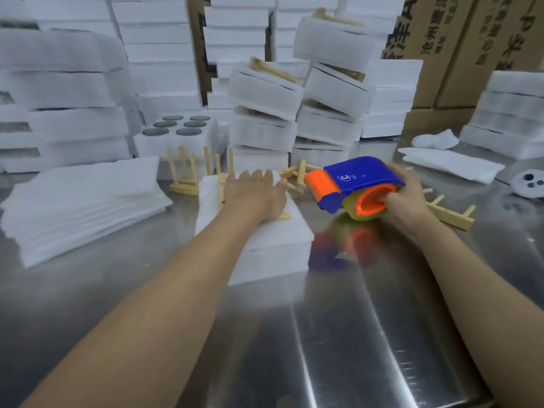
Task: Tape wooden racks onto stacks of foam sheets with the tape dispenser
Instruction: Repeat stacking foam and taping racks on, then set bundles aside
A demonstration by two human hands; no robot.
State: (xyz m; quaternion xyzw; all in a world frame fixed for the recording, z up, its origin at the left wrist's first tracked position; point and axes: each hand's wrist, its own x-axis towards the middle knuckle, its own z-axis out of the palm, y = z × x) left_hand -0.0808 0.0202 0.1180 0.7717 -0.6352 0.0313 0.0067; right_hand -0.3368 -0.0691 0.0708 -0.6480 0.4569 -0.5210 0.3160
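Left hand (256, 192): flat, palm down, fingers straight, pressing on a wooden rack (221, 187) that lies on top of the stack of foam sheets (273, 240). Most of the rack is hidden by the hand. Pale wood shows only at the hand's upper left and as a short end at the lower right.

Stack: white, squared block of thin sheets, centre of frame, sitting on the steel table (353, 334).

Right hand (407, 198): gripping the tape dispenser (353, 184), with fingers curled into the orange hub and the palm round the back of the housing.

Dispenser: blue shell with a white round logo on its side, orange nose block, orange hub. It carries a yellowish clear tape roll, and a toothed blade edge shows under the nose. It sits right of centre, just beside the stack's upper right corner, nose pointing left toward the left hand. Its blue and orange reflection shows on the steel below it. Can't tell whether the roll touches the table.

Other items:
- loose foam sheets (82, 201), fanned pile, left of frame
- spare racks (184, 178), standing behind the stack
- another rack (450, 214), lying flat behind the right wrist
- bundles with racks on top (265, 113), piled at upper centre, some tilted
- cardboard boxes (471, 39), upper right
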